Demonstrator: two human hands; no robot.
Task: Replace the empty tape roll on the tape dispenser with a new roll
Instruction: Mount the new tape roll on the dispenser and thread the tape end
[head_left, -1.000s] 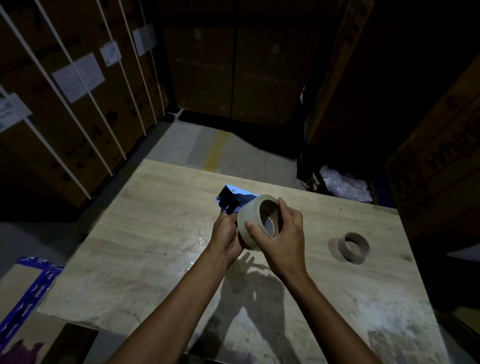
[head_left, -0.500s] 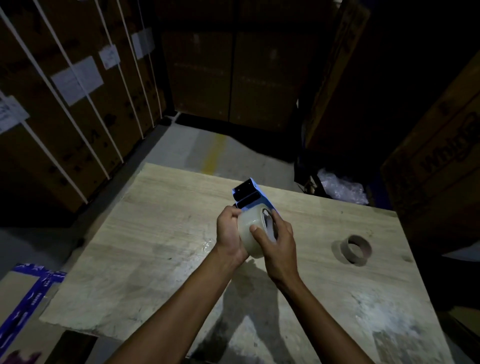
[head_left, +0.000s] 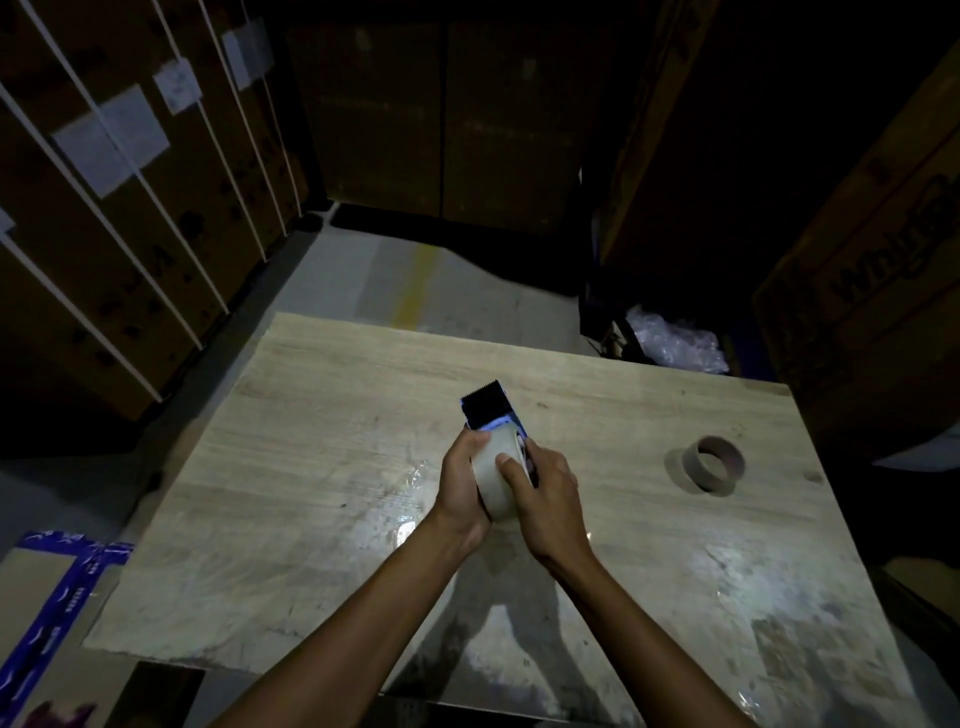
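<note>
A blue tape dispenser (head_left: 491, 410) with a black toothed blade pointing away from me is held above the middle of the wooden table (head_left: 322, 441). A full roll of pale tape (head_left: 496, 475) sits against the dispenser's body. My left hand (head_left: 460, 486) grips the roll and dispenser from the left. My right hand (head_left: 545, 493) presses on the roll from the right, thumb across its face. How far the roll sits on the hub is hidden by my hands. The empty cardboard core (head_left: 714, 464) lies on the table at the right.
Tall strapped cardboard boxes (head_left: 119, 208) stand to the left and more boxes (head_left: 883, 270) to the right. Crumpled clear plastic (head_left: 675, 343) lies beyond the table's far right corner. A carton with blue tape (head_left: 57, 597) is on the floor at lower left.
The dispenser has turned so its blade points away from me, and the new roll has gone from being held in front of it to lying against its body, both hands closing in.
</note>
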